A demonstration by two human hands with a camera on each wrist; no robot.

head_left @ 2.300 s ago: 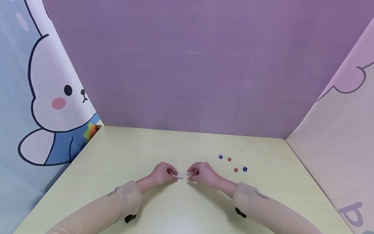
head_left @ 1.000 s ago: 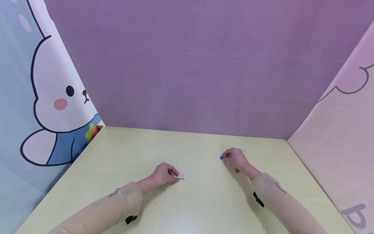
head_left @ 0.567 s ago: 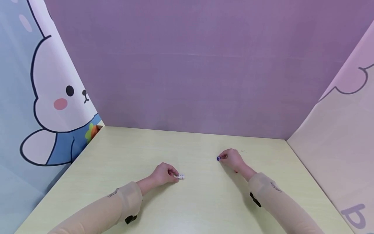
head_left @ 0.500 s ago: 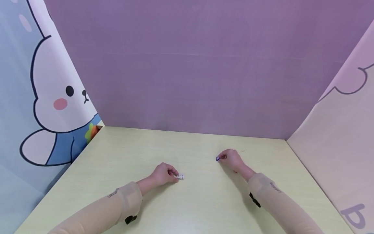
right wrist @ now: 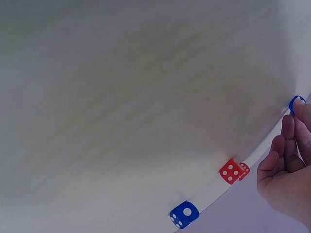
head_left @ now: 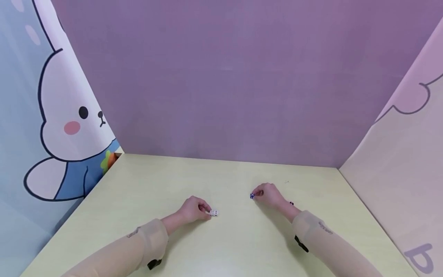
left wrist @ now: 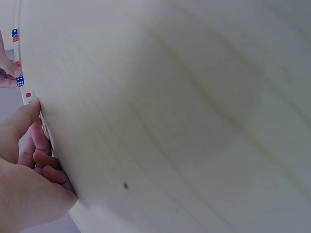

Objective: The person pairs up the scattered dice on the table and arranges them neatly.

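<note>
Two white dice (head_left: 214, 213) sit side by side on the table. My left hand (head_left: 194, 209) pinches the left one of the pair between thumb and index finger; in the left wrist view a red dot shows on a white die (left wrist: 28, 94). To the right, my right hand (head_left: 270, 195) holds a blue die (head_left: 252, 196) at its fingertips, apart from the white pair. Another blue die (head_left: 292, 203) peeks out behind the right wrist. Two red dice (right wrist: 231, 171) are visible in the right wrist view but hidden by the right arm in the head view.
The pale wooden table (head_left: 166, 177) meets a purple backdrop (head_left: 221, 96) at the rear. Printed cloths stand on both sides, with a cartoon rabbit (head_left: 69, 107) on the left one. A small dark mark (head_left: 286, 181) lies behind the right hand.
The right hand has gone from beside the white dice to the back blue die, taken hold of it, and drawn it left and nearer. The left hand has stayed at the white dice.
</note>
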